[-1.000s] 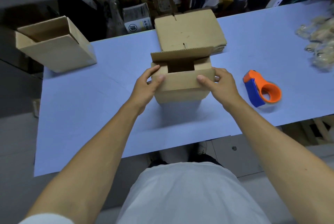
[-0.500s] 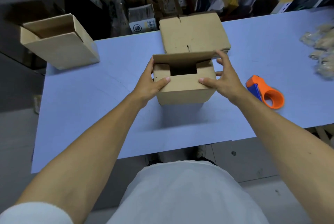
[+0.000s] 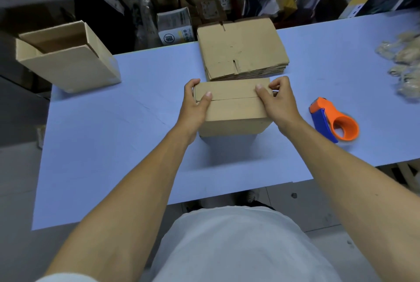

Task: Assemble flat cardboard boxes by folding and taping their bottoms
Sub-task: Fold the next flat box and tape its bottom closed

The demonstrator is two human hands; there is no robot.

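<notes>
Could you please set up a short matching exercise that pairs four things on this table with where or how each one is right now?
Things:
1. tape dispenser
2. box with closed flaps
3. stack of flat boxes
4. open box

States:
A. at the table's far left edge
B. held by both hands
C. lying right of the right hand
D. piled behind the held box

Pairs: 1-C, 2-B, 3-D, 4-A

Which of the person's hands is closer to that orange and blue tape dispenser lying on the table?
The right hand. It holds the right end of the box, with the tape dispenser just beyond it. The left hand holds the box's far end.
</notes>
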